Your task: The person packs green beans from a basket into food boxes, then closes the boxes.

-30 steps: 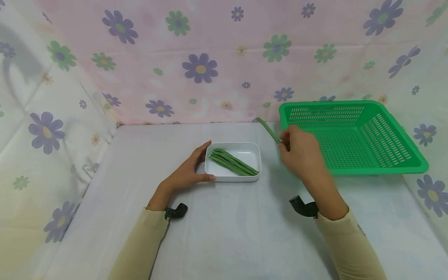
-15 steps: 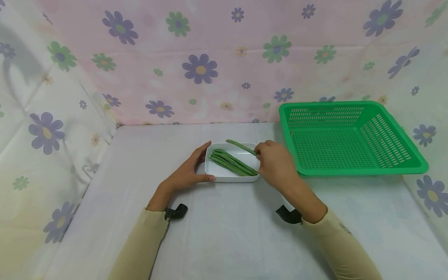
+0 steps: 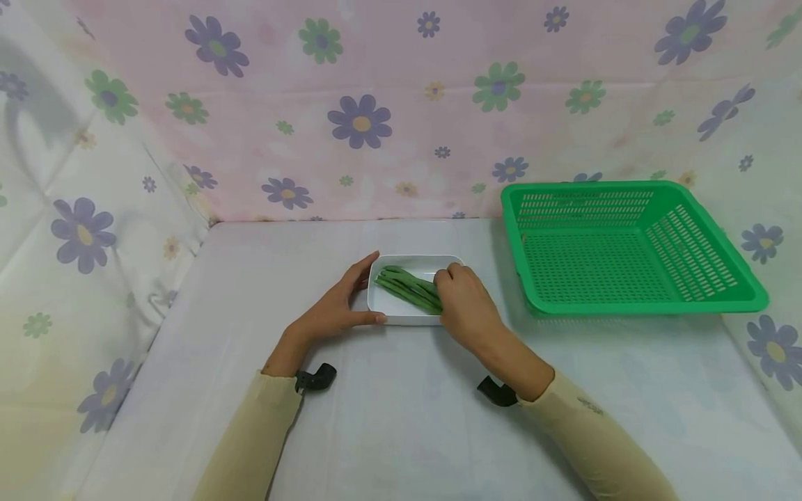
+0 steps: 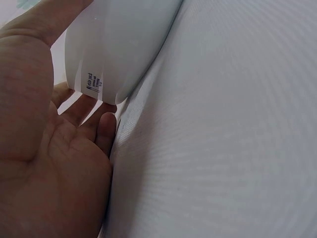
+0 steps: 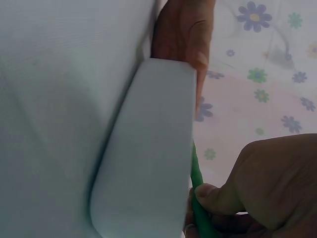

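Note:
A white rectangular dish [image 3: 401,321] stands on the table with a bundle of green beans [image 3: 404,287] lying slantwise in it. My left hand [image 3: 328,311] grips the dish's left end, thumb at the front corner and fingers behind; the left wrist view shows the fingertips against the dish wall [image 4: 124,44]. Over the dish's right end, my right hand [image 3: 466,306] pinches a green bean [image 5: 198,178] between thumb and fingers, low at the rim. That hand hides the right ends of the bundled beans in the head view.
A green perforated plastic basket [image 3: 645,307] stands on the right side of the table, with no beans visible in it. A white cloth [image 3: 376,417] covers the table. Flowered fabric [image 3: 401,188] rises behind and at both sides.
My right hand has moved left from beside the basket to the dish and lowered, bringing the green bean over the bundle. My left hand and the dish have stayed in place.

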Action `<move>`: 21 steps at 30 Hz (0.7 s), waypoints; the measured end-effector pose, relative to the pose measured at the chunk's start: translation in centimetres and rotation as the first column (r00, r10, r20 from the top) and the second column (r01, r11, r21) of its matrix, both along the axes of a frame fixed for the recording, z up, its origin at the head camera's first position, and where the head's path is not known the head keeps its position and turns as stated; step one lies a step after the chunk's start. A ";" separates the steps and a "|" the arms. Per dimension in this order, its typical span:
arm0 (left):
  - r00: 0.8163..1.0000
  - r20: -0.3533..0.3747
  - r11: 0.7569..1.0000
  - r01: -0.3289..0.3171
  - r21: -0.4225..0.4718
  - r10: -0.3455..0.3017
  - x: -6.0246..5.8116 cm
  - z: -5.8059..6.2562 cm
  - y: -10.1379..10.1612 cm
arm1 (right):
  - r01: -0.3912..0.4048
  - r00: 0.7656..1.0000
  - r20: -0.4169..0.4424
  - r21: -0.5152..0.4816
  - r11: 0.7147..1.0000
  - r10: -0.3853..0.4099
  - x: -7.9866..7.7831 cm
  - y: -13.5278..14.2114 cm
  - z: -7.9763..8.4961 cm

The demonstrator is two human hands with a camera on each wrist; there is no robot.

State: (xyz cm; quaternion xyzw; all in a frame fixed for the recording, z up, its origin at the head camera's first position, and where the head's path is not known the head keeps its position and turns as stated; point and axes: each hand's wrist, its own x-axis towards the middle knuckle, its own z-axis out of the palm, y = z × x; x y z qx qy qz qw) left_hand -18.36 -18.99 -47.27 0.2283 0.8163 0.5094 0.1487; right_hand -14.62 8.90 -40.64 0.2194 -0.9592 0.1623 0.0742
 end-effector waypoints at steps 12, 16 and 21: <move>1.000 -0.007 1.000 -0.002 -0.003 0.002 0.0 0.1 0.0 | 0.014 1.000 -0.001 0.029 0.999 -0.014 -1.1 -1.4 -1.5; 1.000 -0.005 1.000 -0.001 0.006 0.001 0.0 0.1 0.0 | 0.027 1.000 0.010 0.027 0.999 -0.027 -1.3 -1.8 -1.7; 1.000 -0.002 1.000 0.000 0.009 0.000 -0.1 -0.1 0.0 | 0.035 0.999 0.016 0.026 0.999 -0.035 -1.4 -2.0 -1.9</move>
